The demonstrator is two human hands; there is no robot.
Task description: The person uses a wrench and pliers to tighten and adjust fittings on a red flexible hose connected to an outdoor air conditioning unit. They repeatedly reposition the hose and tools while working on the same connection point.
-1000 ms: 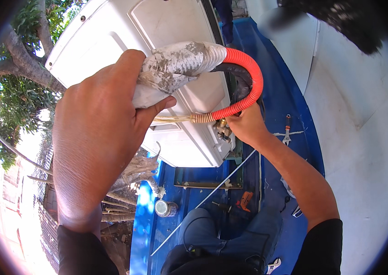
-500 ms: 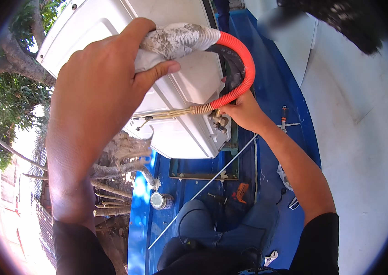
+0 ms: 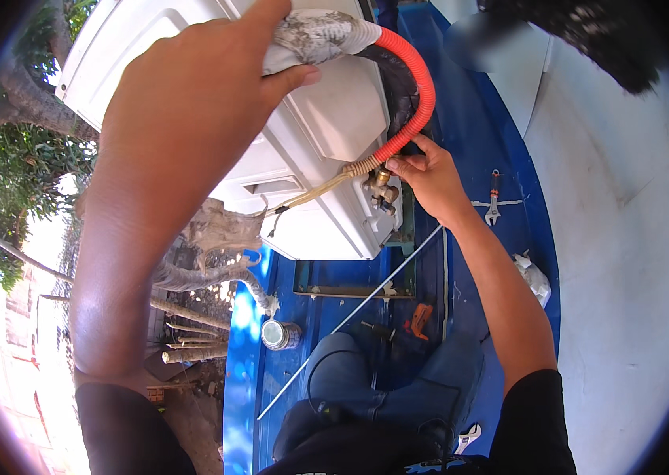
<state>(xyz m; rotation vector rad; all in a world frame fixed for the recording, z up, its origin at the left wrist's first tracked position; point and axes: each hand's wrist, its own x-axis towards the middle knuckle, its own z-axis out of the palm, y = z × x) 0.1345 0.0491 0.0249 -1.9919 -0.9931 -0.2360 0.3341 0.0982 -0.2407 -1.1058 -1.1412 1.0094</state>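
A: Support?
B: Blue ribbed surface (image 3: 469, 119), upper centre of frame to lower edge.
A: Items, right of centre?
B: Adjustable wrench (image 3: 493, 202), handle up; below it, a crumpled white bag (image 3: 536, 280).
A: Lower centre?
B: Orange tool (image 3: 420, 321); tin (image 3: 276, 335) farther left; thin pale rod (image 3: 388, 283) slanting between them.
A: Near bottom edge?
B: Second wrench (image 3: 469, 438), partly hidden.

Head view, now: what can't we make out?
All in the head view:
- Taped line bundle's left run: hidden behind left hand.
- Black pipe insulation's lower end: hidden by red corrugated conduit and right hand.
- White air-conditioner outdoor unit's far part: cut off by upper edge.
- Black thing, upper right: too blurred to name.
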